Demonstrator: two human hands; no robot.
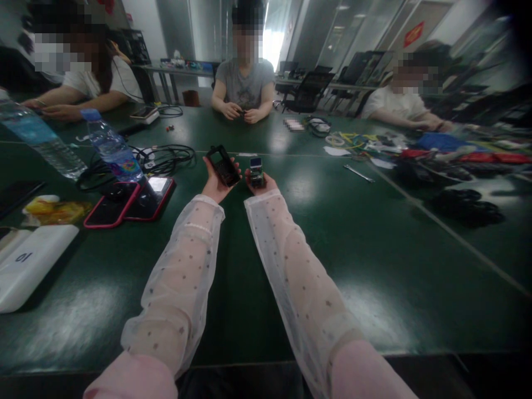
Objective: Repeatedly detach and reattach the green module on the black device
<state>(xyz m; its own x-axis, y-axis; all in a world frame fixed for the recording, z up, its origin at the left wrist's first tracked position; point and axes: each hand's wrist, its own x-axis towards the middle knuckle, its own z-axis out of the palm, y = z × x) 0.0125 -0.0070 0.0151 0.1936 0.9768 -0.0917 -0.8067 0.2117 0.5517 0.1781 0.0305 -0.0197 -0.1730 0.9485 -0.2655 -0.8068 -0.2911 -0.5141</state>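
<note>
My left hand is closed around a black plastic casing, tilted, with a rectangular window near its top. Close beside it on the right, my right hand grips a small electronic module with a pale little screen at its upper end and what looks like a green circuit board below. Casing and module are apart, both held up over the green table. My fingers partly cover the sides of each, and fine details of the module are too small to make out.
Left of my arms lie two red-edged phones, a tilted water bottle, black cables and a white power bank. A wrench, coloured wires and a black bundle lie rightward. Several people sit around the table.
</note>
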